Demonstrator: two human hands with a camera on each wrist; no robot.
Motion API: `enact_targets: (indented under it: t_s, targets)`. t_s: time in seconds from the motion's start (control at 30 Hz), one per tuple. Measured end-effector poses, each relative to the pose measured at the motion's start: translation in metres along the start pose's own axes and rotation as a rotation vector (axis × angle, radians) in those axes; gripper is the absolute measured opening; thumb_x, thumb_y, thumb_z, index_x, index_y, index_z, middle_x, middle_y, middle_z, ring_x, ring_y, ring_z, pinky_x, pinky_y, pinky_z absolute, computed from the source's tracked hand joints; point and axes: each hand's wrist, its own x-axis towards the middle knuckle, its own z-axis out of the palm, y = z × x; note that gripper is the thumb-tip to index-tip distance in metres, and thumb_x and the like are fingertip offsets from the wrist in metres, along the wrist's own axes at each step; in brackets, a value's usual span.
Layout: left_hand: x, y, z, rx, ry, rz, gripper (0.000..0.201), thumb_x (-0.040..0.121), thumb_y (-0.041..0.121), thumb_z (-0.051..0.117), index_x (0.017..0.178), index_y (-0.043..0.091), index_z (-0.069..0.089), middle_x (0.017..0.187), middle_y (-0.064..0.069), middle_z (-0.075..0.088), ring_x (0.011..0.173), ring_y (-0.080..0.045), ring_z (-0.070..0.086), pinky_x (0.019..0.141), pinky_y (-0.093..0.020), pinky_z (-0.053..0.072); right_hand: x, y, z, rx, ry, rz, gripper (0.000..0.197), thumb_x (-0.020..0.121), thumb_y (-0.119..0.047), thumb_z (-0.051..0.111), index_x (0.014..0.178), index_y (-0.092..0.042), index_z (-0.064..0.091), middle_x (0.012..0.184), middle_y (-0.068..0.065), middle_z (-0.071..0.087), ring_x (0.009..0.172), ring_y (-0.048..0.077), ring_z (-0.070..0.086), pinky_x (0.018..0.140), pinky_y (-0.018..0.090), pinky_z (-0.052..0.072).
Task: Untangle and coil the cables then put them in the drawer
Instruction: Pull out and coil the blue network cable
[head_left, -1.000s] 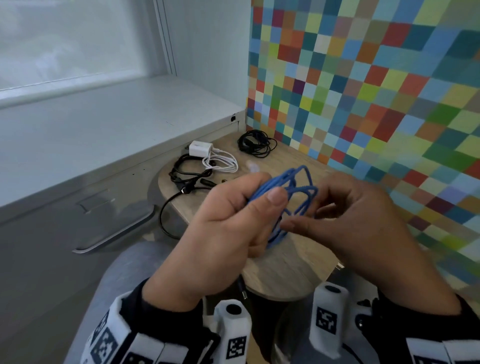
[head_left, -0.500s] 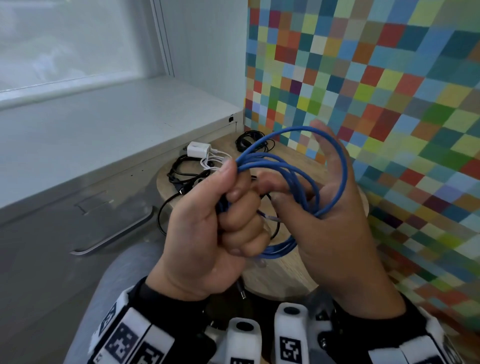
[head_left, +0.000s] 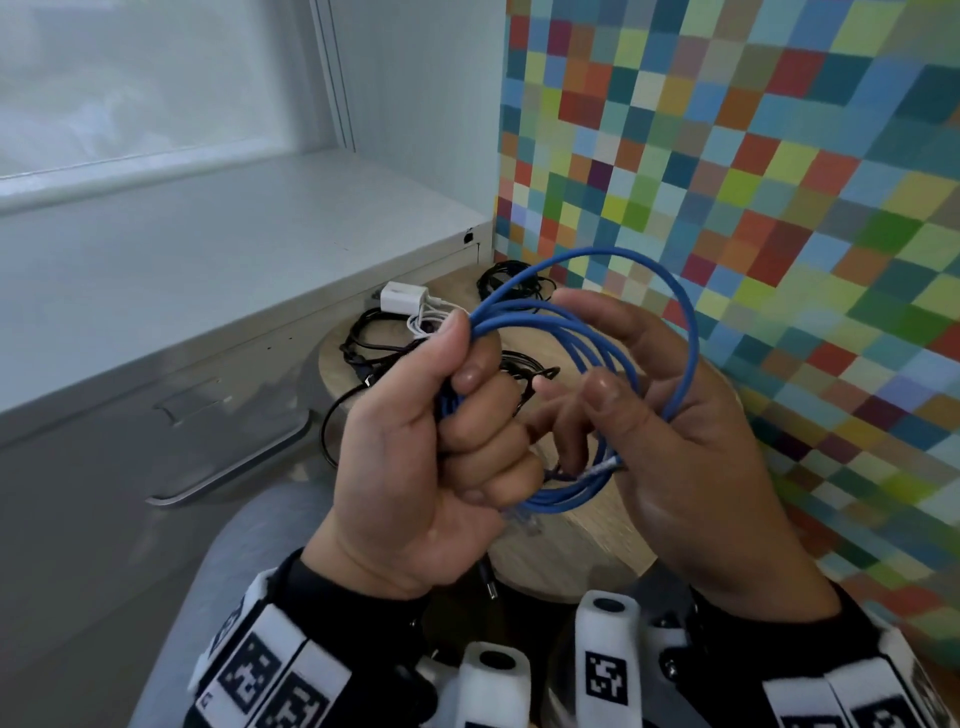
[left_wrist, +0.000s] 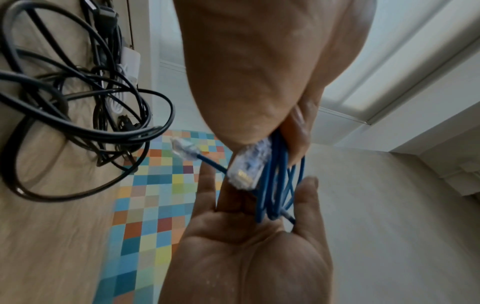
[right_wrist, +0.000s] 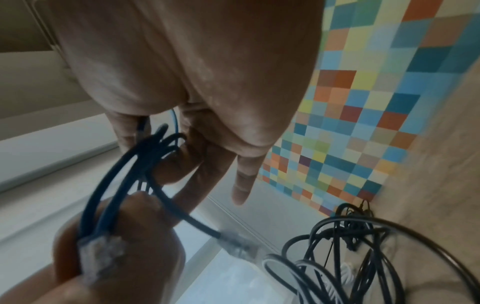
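Observation:
My left hand (head_left: 447, 431) grips a bundle of blue network cable (head_left: 685, 332) in a fist, held in the air above the round table. The loops spread out to the right and pass round the extended fingers of my right hand (head_left: 675, 441), which sits inside the coil with its palm open. In the left wrist view one clear plug (left_wrist: 246, 166) sticks out below my left fist and the other clear plug (left_wrist: 184, 148) hangs free. The grey drawer front with its handle (head_left: 234, 462) is closed at the left.
On the round wooden table (head_left: 571, 545) lie a tangle of black cables (head_left: 363, 353), a white charger with white cable (head_left: 402, 299) and a small black coil (head_left: 504, 280) at the back. A multicoloured tiled wall (head_left: 779, 208) borders the right side.
The blue coil has widened from a tight bunch. My right hand went from pinching it to standing inside the loops with its fingers extended. My left hand keeps its grip.

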Motion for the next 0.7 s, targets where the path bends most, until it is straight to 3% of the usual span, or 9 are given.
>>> enact_targets:
  t_s: [0.07, 0.17, 0.23, 0.33, 0.4, 0.5, 0.53, 0.63, 0.7]
  targets:
    - [0.001, -0.004, 0.002, -0.025, -0.022, -0.012, 0.035, 0.102, 0.042, 0.042, 0.075, 0.019, 0.043, 0.05, 0.008, 0.019, 0.038, -0.009, 0.013, 0.038, -0.022, 0.016, 0.0, -0.002, 0.0, -0.011, 0.004, 0.018, 0.063, 0.084, -0.047, 0.075, 0.139, -0.022, 0.056, 0.063, -0.005, 0.06, 0.061, 0.017, 0.06, 0.084, 0.041, 0.061]
    - [0.001, -0.008, 0.002, -0.09, -0.07, -0.043, 0.035, 0.103, 0.041, 0.043, 0.076, 0.019, 0.045, 0.05, 0.008, 0.021, 0.038, -0.009, 0.016, 0.038, -0.021, 0.019, -0.002, -0.005, 0.0, -0.037, 0.015, -0.01, 0.068, 0.077, -0.043, 0.082, 0.138, -0.029, 0.054, 0.063, -0.008, 0.059, 0.059, 0.01, 0.059, 0.064, 0.027, 0.056]
    - [0.001, -0.007, 0.002, -0.086, -0.082, -0.044, 0.034, 0.103, 0.042, 0.044, 0.077, 0.019, 0.045, 0.051, 0.008, 0.022, 0.038, -0.009, 0.016, 0.038, -0.02, 0.02, -0.003, -0.007, 0.0, -0.083, 0.011, -0.037, 0.073, 0.077, -0.045, 0.082, 0.142, -0.034, 0.05, 0.063, -0.005, 0.054, 0.056, 0.009, 0.054, 0.057, 0.025, 0.051]
    - [0.0, 0.003, 0.0, -0.081, -0.112, 0.005, 0.034, 0.104, 0.041, 0.04, 0.078, 0.019, 0.042, 0.052, 0.008, 0.02, 0.039, -0.008, 0.011, 0.039, -0.022, 0.016, -0.006, -0.007, -0.007, -0.166, -0.011, -0.036, 0.079, 0.075, -0.054, 0.084, 0.144, -0.042, 0.05, 0.07, -0.002, 0.052, 0.06, 0.011, 0.049, 0.06, 0.025, 0.047]
    - [-0.001, 0.014, -0.004, -0.092, -0.106, 0.066, 0.035, 0.105, 0.042, 0.035, 0.078, 0.02, 0.04, 0.053, 0.008, 0.02, 0.04, -0.009, 0.013, 0.041, -0.024, 0.015, -0.008, -0.01, -0.015, -0.245, 0.003, -0.034, 0.068, 0.077, -0.05, 0.083, 0.139, -0.037, 0.057, 0.075, -0.002, 0.054, 0.064, 0.014, 0.049, 0.061, 0.025, 0.046]
    - [-0.006, 0.034, -0.012, -0.042, -0.01, 0.205, 0.038, 0.109, 0.042, 0.029, 0.077, 0.022, 0.038, 0.054, 0.009, 0.018, 0.041, -0.008, 0.014, 0.042, -0.023, 0.015, -0.009, -0.017, -0.032, -0.423, 0.079, -0.006, 0.028, 0.085, -0.03, 0.08, 0.111, -0.035, 0.075, 0.079, -0.003, 0.067, 0.072, 0.026, 0.061, 0.062, 0.03, 0.053]
    - [-0.007, 0.038, -0.014, -0.006, 0.049, 0.248, 0.04, 0.11, 0.042, 0.027, 0.077, 0.023, 0.038, 0.054, 0.009, 0.016, 0.041, -0.009, 0.014, 0.042, -0.022, 0.016, -0.008, -0.018, -0.039, -0.486, 0.116, 0.006, 0.02, 0.084, -0.025, 0.077, 0.1, -0.037, 0.078, 0.082, -0.004, 0.072, 0.076, 0.024, 0.065, 0.065, 0.027, 0.056]
    - [-0.007, 0.037, -0.008, 0.067, 0.216, 0.313, 0.039, 0.11, 0.041, 0.03, 0.074, 0.024, 0.037, 0.054, 0.008, 0.011, 0.04, -0.01, 0.011, 0.039, -0.021, 0.016, -0.005, -0.014, -0.056, -0.669, 0.186, 0.015, 0.025, 0.09, -0.014, 0.074, 0.092, -0.039, 0.077, 0.085, -0.019, 0.075, 0.083, 0.006, 0.07, 0.068, 0.009, 0.05]
    - [-0.004, 0.031, -0.004, 0.105, 0.319, 0.329, 0.04, 0.109, 0.041, 0.035, 0.073, 0.024, 0.038, 0.054, 0.008, 0.01, 0.041, -0.009, 0.008, 0.039, -0.022, 0.015, -0.005, -0.012, -0.063, -0.692, 0.242, 0.007, 0.025, 0.094, -0.015, 0.07, 0.094, -0.038, 0.078, 0.08, -0.015, 0.074, 0.073, 0.009, 0.067, 0.062, 0.011, 0.048]
